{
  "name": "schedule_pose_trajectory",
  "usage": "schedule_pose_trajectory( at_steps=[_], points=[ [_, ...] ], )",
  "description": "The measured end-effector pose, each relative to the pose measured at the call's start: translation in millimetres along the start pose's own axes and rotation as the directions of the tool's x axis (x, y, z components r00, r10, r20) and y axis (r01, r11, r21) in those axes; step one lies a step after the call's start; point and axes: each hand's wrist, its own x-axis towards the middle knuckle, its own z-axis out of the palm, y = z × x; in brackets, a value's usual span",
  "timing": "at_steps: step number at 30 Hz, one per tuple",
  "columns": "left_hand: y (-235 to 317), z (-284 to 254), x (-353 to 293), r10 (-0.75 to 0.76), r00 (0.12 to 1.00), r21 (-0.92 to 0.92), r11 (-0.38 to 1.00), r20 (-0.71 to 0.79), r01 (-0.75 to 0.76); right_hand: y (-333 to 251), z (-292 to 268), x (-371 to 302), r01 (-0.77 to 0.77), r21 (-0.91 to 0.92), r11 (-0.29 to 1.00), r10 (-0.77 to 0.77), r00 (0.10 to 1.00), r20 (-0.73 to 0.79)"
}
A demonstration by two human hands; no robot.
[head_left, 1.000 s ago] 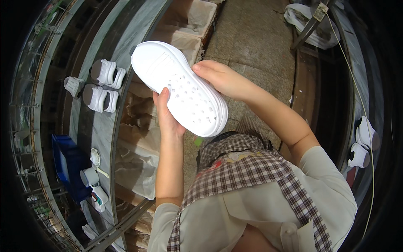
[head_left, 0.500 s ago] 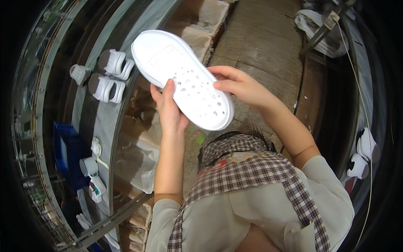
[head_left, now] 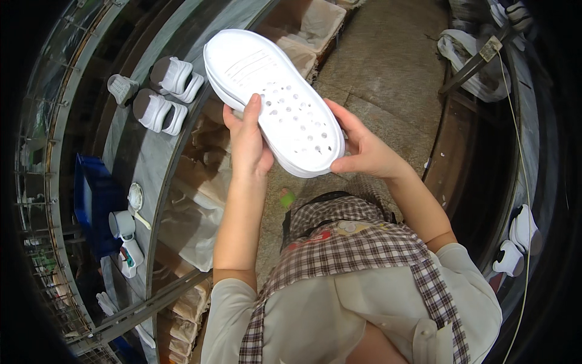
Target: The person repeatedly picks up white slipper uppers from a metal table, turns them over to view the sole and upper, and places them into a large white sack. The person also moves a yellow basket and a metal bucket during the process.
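A white shoe sole (head_left: 285,100) with rows of small round holes at its near end and fine lines at its far end is held up in front of me, tilted to the upper left. My left hand (head_left: 248,136) grips its left edge, with the thumb lying on the top face and the fingers beneath. At the near right end, my right hand (head_left: 367,148) clasps the rim between thumb and fingers. The sole's underside is hidden.
On the bench at left stand several white shoes (head_left: 159,113), a blue crate (head_left: 97,206), a white pot (head_left: 122,224) and a brush (head_left: 137,197). Lined bins (head_left: 194,224) sit below. More white shoes (head_left: 510,259) rest on the right bench, with a cord (head_left: 522,158) hanging there.
The sole has shifted slightly up and to the right. My right hand has slid down along its edge, the thumb moving from the side to the near end.
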Motion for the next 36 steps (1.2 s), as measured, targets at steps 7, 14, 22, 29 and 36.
schedule_pose_trajectory(
  at_steps=[7, 14, 22, 29, 36],
  points=[
    [-7.3, -13.8, 16.8, -0.307, 0.911, -0.216, 0.903, 0.276, 0.370, -16.1, 4.0, 0.2, -0.062, -0.093, 0.994, 0.056, 0.996, -0.068],
    [-7.8, -13.5, 15.8, -0.411, 0.867, -0.142, 0.876, 0.282, 0.462, -17.8, 10.1, 9.5, -0.063, -0.136, 0.989, 0.049, 0.993, -0.105],
    [9.5, -13.6, 14.7, -0.464, 0.861, -0.123, 0.861, 0.207, 0.493, -13.5, 23.2, 22.7, -0.031, -0.037, 0.999, 0.023, 0.981, -0.191],
    [88.8, -34.6, 45.8, -0.189, 0.973, -0.131, 0.970, 0.131, 0.206, 4.6, 3.4, 33.4, -0.028, 0.265, 0.964, 0.178, 0.808, -0.561],
    [208.9, -103.8, 184.8, -0.029, 0.999, -0.014, 0.999, -0.044, 0.029, 62.3, 1.0, -3.1, -0.306, 0.267, 0.914, 0.405, 0.739, -0.539]
  ],
)
